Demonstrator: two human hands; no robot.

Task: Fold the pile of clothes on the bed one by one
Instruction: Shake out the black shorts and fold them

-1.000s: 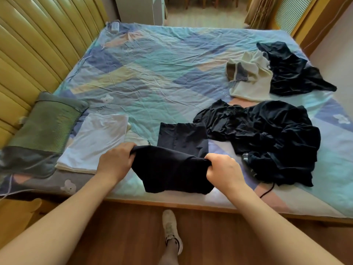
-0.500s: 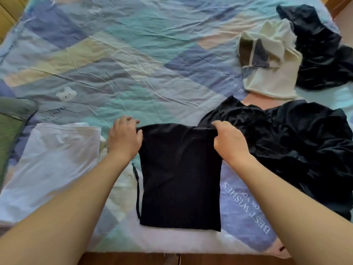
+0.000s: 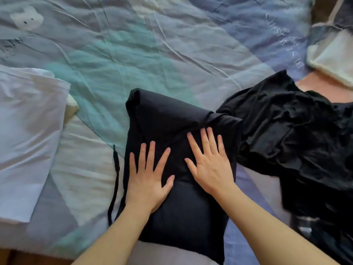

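A folded black garment [image 3: 172,115] lies flat on the bed near its front edge, a black drawstring [image 3: 115,180] trailing from its left side. My left hand [image 3: 149,176] presses on it with fingers spread and straight. My right hand [image 3: 209,161] lies flat beside it on the same garment, fingers also spread. A crumpled heap of black clothes [image 3: 298,134] touches the garment's right edge. A folded white garment [image 3: 26,131] sits at the left.
The patterned blue and teal bedsheet [image 3: 133,54] stretches behind the garment. A cream garment [image 3: 332,58] lies at the far right, cut off by the frame. The bed's front edge runs along the bottom left.
Both hands let go of the garment's top corners and now press flat on its middle. The garment has been folded over once more. The camera has moved closer.
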